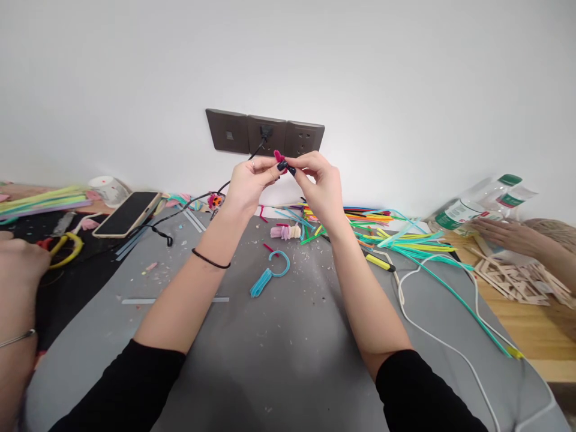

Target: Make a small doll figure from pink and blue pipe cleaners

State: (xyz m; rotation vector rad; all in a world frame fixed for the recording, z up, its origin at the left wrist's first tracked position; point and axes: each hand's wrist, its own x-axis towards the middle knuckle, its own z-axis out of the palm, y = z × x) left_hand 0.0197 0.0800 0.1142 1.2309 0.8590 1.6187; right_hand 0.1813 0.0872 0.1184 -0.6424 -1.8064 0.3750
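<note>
Head-worn view, facing forward and down, hands (246, 185) close

A grey mat (279, 378) carries a blue fuzzy hook (261, 282) and scraps (152, 266).

"What are we holding?"
"A small magenta piece (278, 156), fuzzy all over, pinched between the thumb and finger of our left hand (252, 183) and our right hand (317, 180)."
"Can we see its shape?"
"Only partly: a short, rounded bit sticks up above our fingertips, leaning to the left. A little more magenta shows lower down, between our fingers."
"And the rest?"
"Our fingers hide it, so we can't tell how it's bent. It's held up in the air."
</note>
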